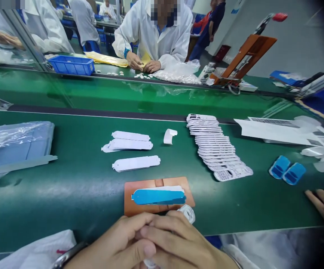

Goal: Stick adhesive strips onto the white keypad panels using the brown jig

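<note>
My left hand (117, 241) and my right hand (183, 241) are closed together at the table's front edge, fingers overlapping. A white piece (150, 263) shows a little below my left thumb; the fingers hide most of it. Past my right fingers, a white rounded part (188, 213) sticks out, and I cannot tell if it belongs to the same piece. Just beyond my hands, a blue-faced strip (159, 197) with white beneath it lies on a brown-orange pad (130, 186).
White strips (136, 163) lie mid-table, beside a curled white piece (169, 136). A fanned row of white panels (215, 145) stands to the right, then two blue pieces (293, 173) and white sheets (274, 130). Wrapped plates (18, 145) lie left. Another person's hand (323, 203) rests at right.
</note>
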A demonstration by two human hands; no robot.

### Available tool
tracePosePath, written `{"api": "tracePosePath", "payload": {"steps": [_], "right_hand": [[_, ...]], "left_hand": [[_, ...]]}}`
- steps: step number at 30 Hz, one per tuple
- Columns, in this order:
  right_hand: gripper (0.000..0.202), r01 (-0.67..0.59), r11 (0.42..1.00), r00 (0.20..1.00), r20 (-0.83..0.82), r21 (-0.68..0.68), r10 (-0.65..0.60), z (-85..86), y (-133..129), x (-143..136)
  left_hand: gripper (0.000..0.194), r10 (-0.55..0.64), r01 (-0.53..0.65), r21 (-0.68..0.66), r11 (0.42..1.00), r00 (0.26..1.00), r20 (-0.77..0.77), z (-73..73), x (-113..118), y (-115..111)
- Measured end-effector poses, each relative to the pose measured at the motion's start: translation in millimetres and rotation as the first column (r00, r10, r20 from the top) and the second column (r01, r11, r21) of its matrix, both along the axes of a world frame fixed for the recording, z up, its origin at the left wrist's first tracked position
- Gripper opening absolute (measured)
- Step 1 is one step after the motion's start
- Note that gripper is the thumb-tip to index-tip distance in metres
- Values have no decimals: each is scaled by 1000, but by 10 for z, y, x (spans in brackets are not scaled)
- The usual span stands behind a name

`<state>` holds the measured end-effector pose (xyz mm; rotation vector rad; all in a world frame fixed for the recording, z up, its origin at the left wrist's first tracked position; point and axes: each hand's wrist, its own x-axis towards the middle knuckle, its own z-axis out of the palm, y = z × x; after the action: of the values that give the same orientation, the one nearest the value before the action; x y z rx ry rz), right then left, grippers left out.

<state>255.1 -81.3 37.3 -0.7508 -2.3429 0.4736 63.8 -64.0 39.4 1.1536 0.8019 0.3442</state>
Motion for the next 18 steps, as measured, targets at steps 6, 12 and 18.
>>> {"api": "tracePosePath", "payload": {"steps": [6, 12, 18], "right_hand": [[39, 158, 986, 987, -29, -60, -160, -409, 28, 262], [48, 310, 950, 925, -223, -28, -308, -608, -112, 199], [24, 365, 894, 931, -84, 261, -355, -680, -172, 288]], "left_hand": [[36, 15, 3, -166, 986, 994, 113, -90, 31, -19], [13, 82, 84, 466, 881, 942, -325, -158, 89, -126], [24, 307, 183, 855, 486, 880, -362, -373, 45, 4]]}}
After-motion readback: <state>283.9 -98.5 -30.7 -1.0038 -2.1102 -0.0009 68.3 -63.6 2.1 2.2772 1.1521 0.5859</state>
